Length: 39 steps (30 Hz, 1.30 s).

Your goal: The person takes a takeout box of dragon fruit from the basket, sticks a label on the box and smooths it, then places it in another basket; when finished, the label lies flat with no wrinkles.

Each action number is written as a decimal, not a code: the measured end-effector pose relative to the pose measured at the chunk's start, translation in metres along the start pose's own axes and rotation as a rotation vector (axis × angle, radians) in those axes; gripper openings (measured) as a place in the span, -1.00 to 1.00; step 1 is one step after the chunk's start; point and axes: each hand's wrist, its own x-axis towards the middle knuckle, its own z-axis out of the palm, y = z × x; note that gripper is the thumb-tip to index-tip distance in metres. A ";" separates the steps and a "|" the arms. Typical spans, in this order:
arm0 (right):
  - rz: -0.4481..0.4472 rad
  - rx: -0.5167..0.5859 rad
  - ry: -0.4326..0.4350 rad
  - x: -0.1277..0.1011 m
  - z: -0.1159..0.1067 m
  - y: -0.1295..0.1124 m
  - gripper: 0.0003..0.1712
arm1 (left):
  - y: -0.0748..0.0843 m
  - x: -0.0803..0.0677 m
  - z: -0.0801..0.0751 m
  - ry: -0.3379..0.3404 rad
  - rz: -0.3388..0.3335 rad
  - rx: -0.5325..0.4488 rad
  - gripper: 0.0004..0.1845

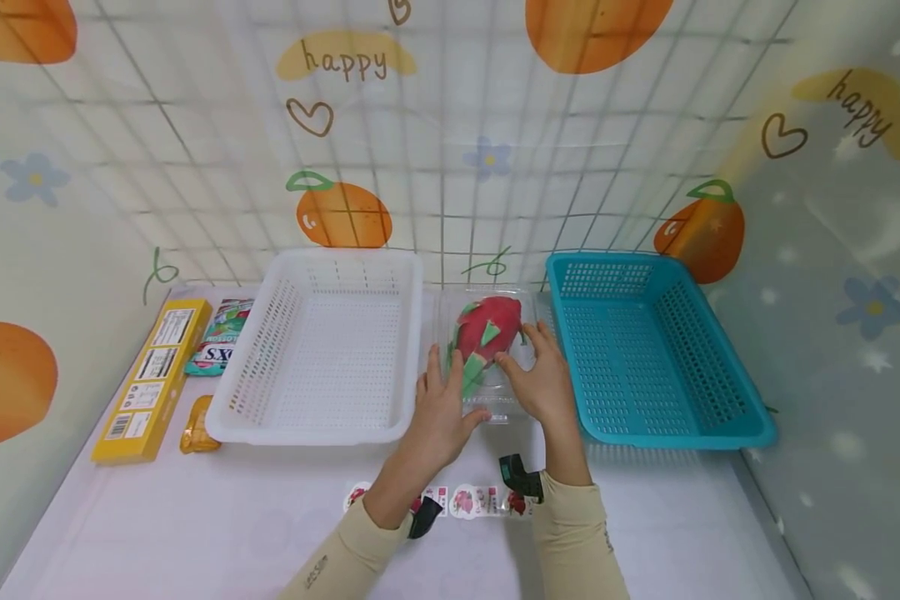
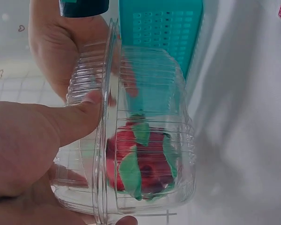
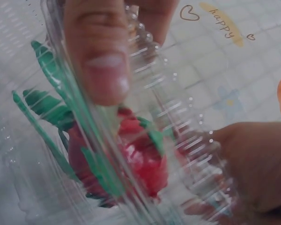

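A clear plastic clamshell box [image 1: 499,408] stands on the white table between two baskets, its lid down over its base. Inside lies a red dragon fruit [image 1: 492,319] with green scales. My left hand [image 1: 438,425] holds the box at its near left side, thumb against the rim in the left wrist view. At the right side my right hand [image 1: 543,379] holds the box, its thumb [image 3: 105,77] on the rim in the right wrist view. Some of the fingers are hidden behind the box. The right wrist view is blurred.
Left of the box stands a white basket [image 1: 322,435], right of it a blue basket [image 1: 667,437]. Beyond the white one lie a yellow carton [image 1: 150,383], a green snack bag [image 1: 221,337] and a small golden packet [image 1: 197,425]. A sticker strip [image 1: 465,502] lies near my forearms.
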 end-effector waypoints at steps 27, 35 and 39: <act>0.048 0.050 0.031 0.012 0.023 0.021 -0.26 | -0.013 0.008 0.018 0.009 -0.067 -0.014 -0.03; 0.061 0.049 0.028 0.017 0.026 0.023 -0.26 | -0.019 0.011 0.023 0.039 -0.044 -0.015 -0.04; 0.065 0.044 0.036 0.016 0.030 0.028 -0.27 | -0.023 0.009 0.027 0.061 -0.023 -0.021 -0.03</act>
